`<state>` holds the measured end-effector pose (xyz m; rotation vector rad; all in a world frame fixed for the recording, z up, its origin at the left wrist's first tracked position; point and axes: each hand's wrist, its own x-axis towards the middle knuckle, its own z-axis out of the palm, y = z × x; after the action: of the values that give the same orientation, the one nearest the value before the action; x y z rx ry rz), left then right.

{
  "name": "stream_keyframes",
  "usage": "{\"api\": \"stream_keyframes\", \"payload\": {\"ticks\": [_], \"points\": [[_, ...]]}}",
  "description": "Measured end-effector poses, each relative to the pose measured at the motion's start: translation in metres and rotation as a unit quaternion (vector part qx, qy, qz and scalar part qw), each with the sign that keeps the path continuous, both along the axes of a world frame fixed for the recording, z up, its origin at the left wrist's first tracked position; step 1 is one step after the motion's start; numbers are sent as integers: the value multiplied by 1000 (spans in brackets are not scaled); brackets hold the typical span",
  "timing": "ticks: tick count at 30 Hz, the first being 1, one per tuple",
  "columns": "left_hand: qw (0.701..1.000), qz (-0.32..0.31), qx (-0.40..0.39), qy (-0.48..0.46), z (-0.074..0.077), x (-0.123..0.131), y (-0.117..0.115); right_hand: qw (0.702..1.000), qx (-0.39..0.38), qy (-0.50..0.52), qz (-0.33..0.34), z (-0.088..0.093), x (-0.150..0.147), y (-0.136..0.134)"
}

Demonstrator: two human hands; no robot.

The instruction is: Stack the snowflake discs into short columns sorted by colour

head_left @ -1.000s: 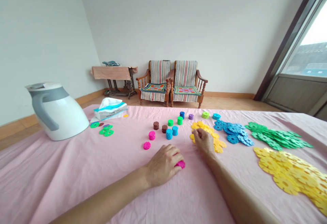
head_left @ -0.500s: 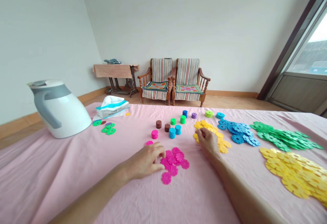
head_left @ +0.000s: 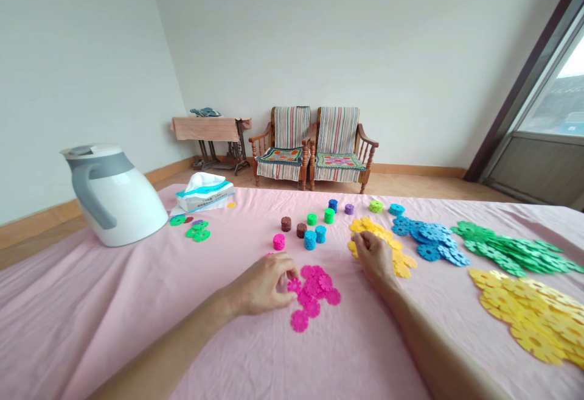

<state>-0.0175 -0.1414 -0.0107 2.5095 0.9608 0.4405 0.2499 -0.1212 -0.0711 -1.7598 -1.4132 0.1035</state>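
Observation:
My left hand (head_left: 267, 285) is at the left side of a loose pile of pink notched plastic discs (head_left: 312, 290). Its thumb and fingertips close around one pink disc (head_left: 294, 285) at the pile's edge. My right hand (head_left: 375, 252) rests closed over the near left side of a spread of yellow discs (head_left: 401, 261). Its fingers are curled inward, hiding whatever may be in them. Beyond my left hand stands a short pink stack (head_left: 278, 242), and another pink piece is partly covered by that hand.
Small stacks stand mid-table: brown (head_left: 286, 223), blue (head_left: 309, 240), green (head_left: 329, 215), purple (head_left: 349, 209). Blue (head_left: 433, 238), green (head_left: 515, 248) and yellow (head_left: 529, 315) piles lie right. A white jug (head_left: 123, 205) and tissue box (head_left: 205, 196) stand left on the pink cloth (head_left: 205, 351).
The view has shifted slightly, moving everything a little to the right. My left fingers have drawn in at the pile, and a pink disc now shows between them. My right hand stays closed.

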Motion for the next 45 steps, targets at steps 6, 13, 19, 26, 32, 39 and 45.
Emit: {"api": "stream_keyframes", "payload": {"ticks": [6,13,19,26,32,39,45], "points": [[989,121,71,-57,13,-36,31,1000,-2,4,0,-1,1,0],[993,104,49,-19,-1,-44,39,1000,13,9,9,-4,3,2],[994,92,54,11,-10,-38,40,1000,11,17,13,-4,3,2],[994,95,60,4,-16,-37,42,1000,5,16,12,-4,3,2],[995,77,55,3,-16,-38,41,1000,4,6,12,-3,2,0],[997,46,58,4,-12,-33,37,1000,3,-6,11,-4,2,1],[997,45,65,9,-13,-33,36,1000,-7,-16,10,-6,4,2]]}}
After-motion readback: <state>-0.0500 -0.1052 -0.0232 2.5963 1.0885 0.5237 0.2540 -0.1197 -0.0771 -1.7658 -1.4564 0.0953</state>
